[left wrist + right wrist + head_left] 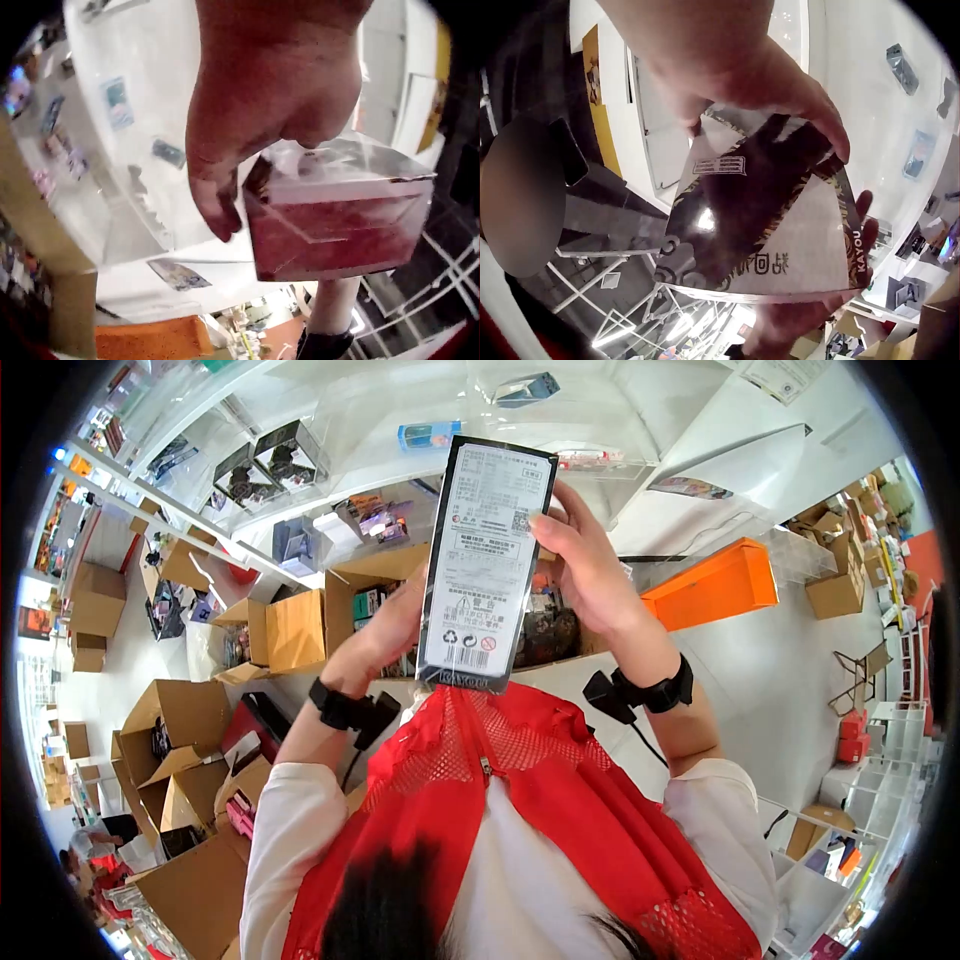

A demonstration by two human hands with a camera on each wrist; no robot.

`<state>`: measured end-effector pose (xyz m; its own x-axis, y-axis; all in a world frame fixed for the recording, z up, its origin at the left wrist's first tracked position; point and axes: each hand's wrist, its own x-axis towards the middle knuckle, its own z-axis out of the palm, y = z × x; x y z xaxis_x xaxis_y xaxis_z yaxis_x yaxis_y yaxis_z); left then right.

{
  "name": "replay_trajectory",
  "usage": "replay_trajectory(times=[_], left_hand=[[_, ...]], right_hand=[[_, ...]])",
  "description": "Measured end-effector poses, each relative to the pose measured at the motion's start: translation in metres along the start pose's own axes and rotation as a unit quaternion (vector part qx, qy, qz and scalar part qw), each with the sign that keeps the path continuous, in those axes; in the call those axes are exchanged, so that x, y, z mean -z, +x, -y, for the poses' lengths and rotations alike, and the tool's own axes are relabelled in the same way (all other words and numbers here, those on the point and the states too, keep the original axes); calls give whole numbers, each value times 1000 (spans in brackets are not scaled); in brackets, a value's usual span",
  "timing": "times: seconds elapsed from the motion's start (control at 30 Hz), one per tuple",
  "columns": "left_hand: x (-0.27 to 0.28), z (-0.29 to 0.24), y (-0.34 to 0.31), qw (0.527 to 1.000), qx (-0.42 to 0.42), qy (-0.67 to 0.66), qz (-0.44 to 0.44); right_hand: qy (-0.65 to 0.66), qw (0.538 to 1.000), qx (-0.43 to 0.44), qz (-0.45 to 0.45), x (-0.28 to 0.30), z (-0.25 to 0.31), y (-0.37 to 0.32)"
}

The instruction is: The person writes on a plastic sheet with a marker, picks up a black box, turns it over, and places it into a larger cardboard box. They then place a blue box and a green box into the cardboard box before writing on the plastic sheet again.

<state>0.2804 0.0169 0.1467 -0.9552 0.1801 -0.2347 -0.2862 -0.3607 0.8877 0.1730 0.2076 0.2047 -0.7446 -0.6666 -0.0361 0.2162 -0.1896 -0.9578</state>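
Observation:
Upright in front of the red vest, a tall KAYOU box (pixel 480 560) shows its printed back, with a barcode near the bottom and dark edges. My right hand (pixel 590 565) grips its right side, the thumb lying over the printed panel near the QR code. My left hand (pixel 398 615) holds the opposite side, its fingers hidden behind the box. The left wrist view shows the box (pixel 337 232) under the left hand (pixel 270 97) with a glossy reddish face. In the right wrist view, the right hand (pixel 757 82) grasps the dark-and-white patterned front.
Clear shelves ahead carry a blue pack (pixel 430 436) and dark boxed figures (pixel 290 452). An open carton (pixel 375 565) full of goods stands beyond the hands. An orange bin (pixel 712 585) sits to the right. Several open cartons (pixel 180 720) crowd the floor at left.

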Motion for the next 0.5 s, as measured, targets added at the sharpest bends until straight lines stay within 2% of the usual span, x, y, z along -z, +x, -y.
replay_trajectory(times=[0.03,0.1,0.17,0.27,0.3,0.4,0.47,0.5], left_hand=[[0,-4,-4,999,-36,27,-1],[4,-8,-9,992,-83,89,26],[-5,-26,-19,977,-95,188,15],[-14,-32,-21,981,-60,185,2],[-14,-29,-20,982,-78,169,-12],[-8,-18,-17,961,-91,259,-23],[-7,-17,-16,981,-81,133,-112],[-3,-20,-18,990,-66,40,-120]], right_hand=[[0,1000,-2,-22,-5,4,-3],[-4,1000,-12,-4,-2,3,-5],[-2,1000,-22,3,1,2,-4],[2,999,-38,9,2,-3,-1],[-2,999,-42,16,0,-2,0],[-43,999,-27,13,-7,-7,2],[-58,998,14,-4,-13,-18,9],[-43,999,19,6,-7,-27,18]])
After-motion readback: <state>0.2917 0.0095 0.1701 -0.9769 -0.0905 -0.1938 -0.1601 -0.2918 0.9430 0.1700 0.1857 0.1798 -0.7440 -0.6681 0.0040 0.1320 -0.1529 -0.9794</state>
